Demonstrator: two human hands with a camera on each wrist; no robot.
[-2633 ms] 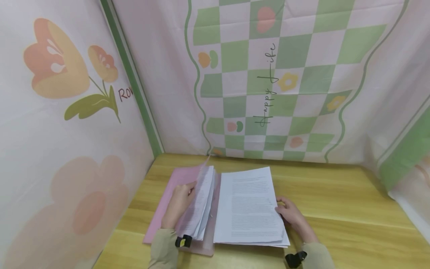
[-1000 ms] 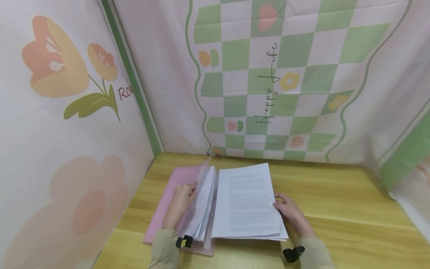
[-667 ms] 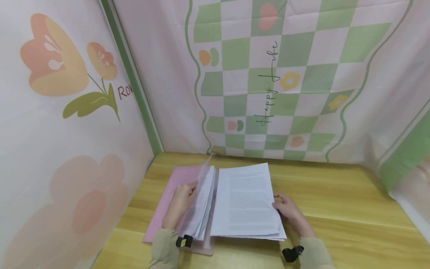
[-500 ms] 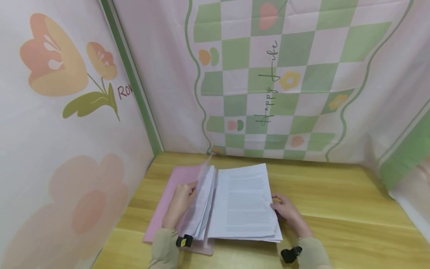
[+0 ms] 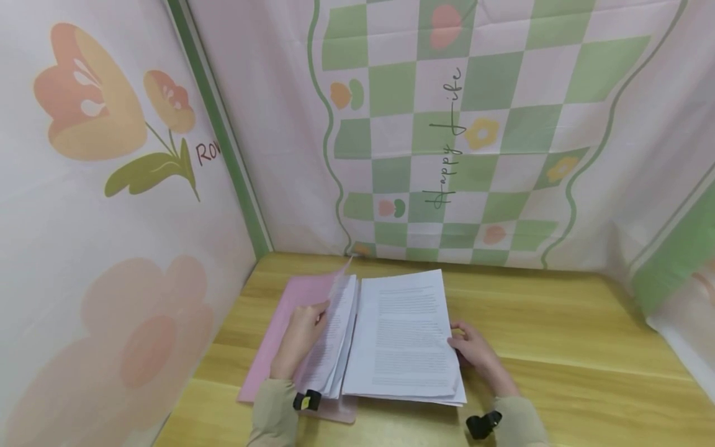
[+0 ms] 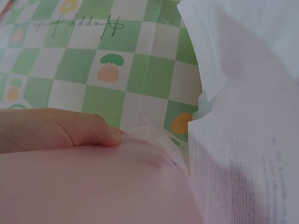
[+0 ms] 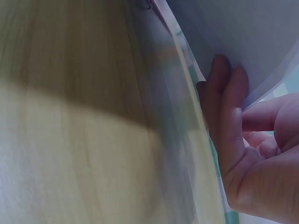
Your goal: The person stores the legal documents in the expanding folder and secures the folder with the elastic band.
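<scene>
A pink folder [image 5: 267,347] lies opened on the left of the table, with printed sheets [image 5: 333,338] standing tilted inside it. My left hand [image 5: 301,335] pinches the folder's raised translucent flap; in the left wrist view the thumb [image 6: 100,133] presses on that pink plastic. To the right is a stack of printed paper [image 5: 403,341], its left edge beside the folder's sheets. My right hand [image 5: 477,352] grips the stack by its right edge. In the right wrist view, fingers [image 7: 229,100] lie under the paper [image 7: 247,37], which is lifted off the table on that side.
The wooden table [image 5: 570,360] extends to the right of the stack. A checkered curtain [image 5: 447,136] hangs behind its back edge, and a floral curtain [image 5: 112,248] closes off the left side. Black wrist cameras [image 5: 483,424] sit at both cuffs.
My right hand has carried the paper stack leftward, up to the folder's sheets and over the folder's right part. The left hand has stayed in place on the folder's flap.
</scene>
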